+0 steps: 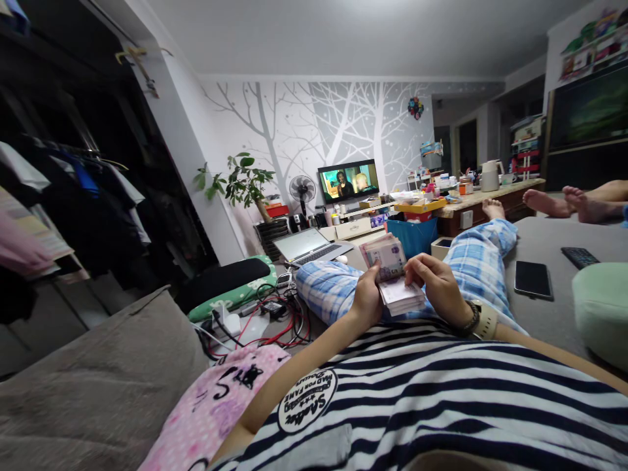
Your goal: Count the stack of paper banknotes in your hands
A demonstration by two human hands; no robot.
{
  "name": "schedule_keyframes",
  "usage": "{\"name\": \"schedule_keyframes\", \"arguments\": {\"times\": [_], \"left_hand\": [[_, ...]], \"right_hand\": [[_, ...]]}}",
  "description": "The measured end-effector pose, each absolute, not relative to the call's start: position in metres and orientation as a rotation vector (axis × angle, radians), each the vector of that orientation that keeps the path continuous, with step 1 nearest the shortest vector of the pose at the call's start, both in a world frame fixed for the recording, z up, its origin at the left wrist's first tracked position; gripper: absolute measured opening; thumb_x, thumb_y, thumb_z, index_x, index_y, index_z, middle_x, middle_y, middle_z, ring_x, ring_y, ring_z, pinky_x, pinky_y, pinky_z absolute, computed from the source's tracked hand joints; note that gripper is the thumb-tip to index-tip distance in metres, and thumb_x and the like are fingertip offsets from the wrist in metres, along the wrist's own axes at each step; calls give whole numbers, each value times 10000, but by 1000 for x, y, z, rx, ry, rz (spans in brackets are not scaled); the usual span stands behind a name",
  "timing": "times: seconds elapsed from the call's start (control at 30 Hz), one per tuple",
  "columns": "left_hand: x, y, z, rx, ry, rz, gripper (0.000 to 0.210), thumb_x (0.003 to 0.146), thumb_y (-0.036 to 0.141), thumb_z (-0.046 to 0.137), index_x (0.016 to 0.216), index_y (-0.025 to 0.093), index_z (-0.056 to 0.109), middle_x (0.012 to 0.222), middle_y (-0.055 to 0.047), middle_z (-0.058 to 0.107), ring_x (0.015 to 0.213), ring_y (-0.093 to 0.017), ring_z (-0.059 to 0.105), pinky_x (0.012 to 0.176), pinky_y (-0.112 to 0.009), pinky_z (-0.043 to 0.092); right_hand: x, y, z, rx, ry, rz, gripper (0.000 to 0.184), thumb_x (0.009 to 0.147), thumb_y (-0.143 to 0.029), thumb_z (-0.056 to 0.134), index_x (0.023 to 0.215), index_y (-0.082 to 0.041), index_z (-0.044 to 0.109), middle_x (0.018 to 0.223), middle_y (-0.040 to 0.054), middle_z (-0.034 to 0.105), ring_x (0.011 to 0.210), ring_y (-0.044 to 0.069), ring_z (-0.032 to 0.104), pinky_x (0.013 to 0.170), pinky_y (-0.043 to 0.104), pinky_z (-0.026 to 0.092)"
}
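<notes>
A thick stack of banknotes [401,299] is bent over in front of my lap, its upper part standing up and its lower part lying toward me. Around its left side, my left hand [367,296] is closed, with the thumb pressed on the fold. My right hand [438,286] has its fingers curled and pinched at the right edge of the notes; exactly how many it grips is hidden. A pale watch [485,320] and a dark bracelet are on the right wrist. Below the hands are my blue plaid trousers [328,288].
An open laptop [318,248] stands beyond my left knee. Tangled cables [289,320] lie to the left on the sofa. A phone [534,280] and a remote control [579,257] rest to the right, near another person's bare feet [583,204]. A cluttered table [500,196] stands farther back.
</notes>
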State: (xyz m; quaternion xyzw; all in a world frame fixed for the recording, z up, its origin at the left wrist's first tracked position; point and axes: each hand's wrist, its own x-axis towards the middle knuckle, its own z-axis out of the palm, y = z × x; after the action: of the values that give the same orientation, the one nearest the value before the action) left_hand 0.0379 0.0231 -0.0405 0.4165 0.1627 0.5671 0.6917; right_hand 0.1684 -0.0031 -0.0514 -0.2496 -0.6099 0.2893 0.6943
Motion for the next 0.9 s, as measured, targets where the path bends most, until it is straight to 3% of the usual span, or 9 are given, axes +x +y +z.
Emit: {"name": "schedule_keyframes", "arguments": {"times": [0.27,0.47,0.9], "left_hand": [[33,19,-41,971,444,1309,287,706,260,676,943,97,674,832,-101,737,898,-280,696,838,-396,537],[33,17,-40,1000,483,1335,248,663,221,702,871,88,681,776,-102,731,898,-293,692,836,-402,538],[37,24,-39,916,422,1293,263,849,298,513,919,95,665,838,-108,734,924,-266,688,872,-387,525]], "right_hand": [[167,2,-50,-620,-1254,650,326,699,-439,762,769,-206,545,654,-33,533,572,114,452,524,251,351],[169,6,-51,-668,-1272,645,362,721,-465,731,653,-194,500,604,-41,448,566,109,392,526,258,316],[168,0,-51,-612,-1300,612,288,778,-423,687,680,-196,540,621,-36,448,583,116,394,543,257,319]]}}
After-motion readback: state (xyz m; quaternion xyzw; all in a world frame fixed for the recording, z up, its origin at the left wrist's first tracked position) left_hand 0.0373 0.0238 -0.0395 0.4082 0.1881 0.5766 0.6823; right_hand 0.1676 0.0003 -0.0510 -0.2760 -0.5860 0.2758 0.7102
